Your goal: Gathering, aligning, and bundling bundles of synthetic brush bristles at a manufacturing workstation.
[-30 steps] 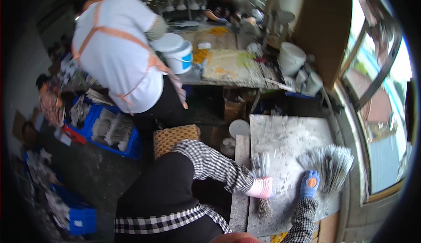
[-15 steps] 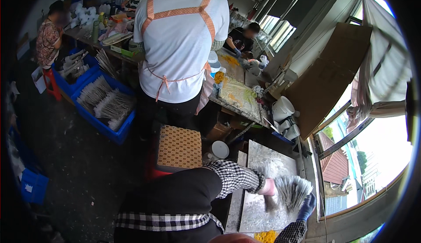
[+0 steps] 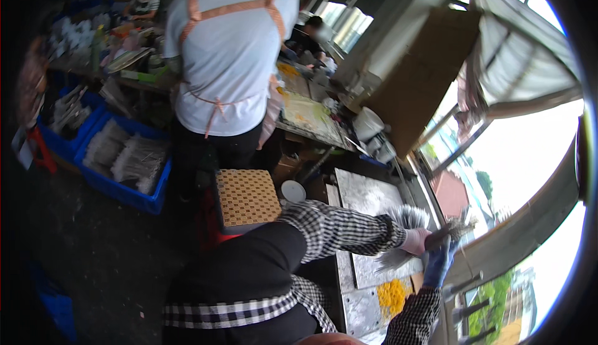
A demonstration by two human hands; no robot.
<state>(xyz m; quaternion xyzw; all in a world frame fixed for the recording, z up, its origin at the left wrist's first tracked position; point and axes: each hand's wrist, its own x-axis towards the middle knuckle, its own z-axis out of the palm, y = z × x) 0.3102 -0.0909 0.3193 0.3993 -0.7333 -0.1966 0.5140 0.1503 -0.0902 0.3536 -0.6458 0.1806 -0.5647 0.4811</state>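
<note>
My left hand [image 3: 415,241], in a pink glove or cuff, is closed around a bundle of thin grey-white stems or bristles [image 3: 406,216]. Loose strands fan out on both sides of it. My right hand [image 3: 438,261], in a blue glove, is against a darker part of the bundle [image 3: 445,233], with fingers bent round it. Motion blur hides whether this is one bundle or two. Both arms wear black-and-white checked sleeves. Underneath is a pale, smeared work board [image 3: 367,270], with a yellow patch [image 3: 391,297] on the surface near my right forearm.
A stool with a patterned seat [image 3: 248,196] stands left of my arm, beside a white round lid [image 3: 293,191]. Another person [image 3: 230,52] stands ahead, back turned, at a long table [image 3: 311,117]. Blue bins [image 3: 121,195] hold stem bundles. Windows line the right.
The view has shifted. The bundle has turned and blurred, with its dark part now between my hands. My right hand has moved from the fanned tips to nearer my left hand.
</note>
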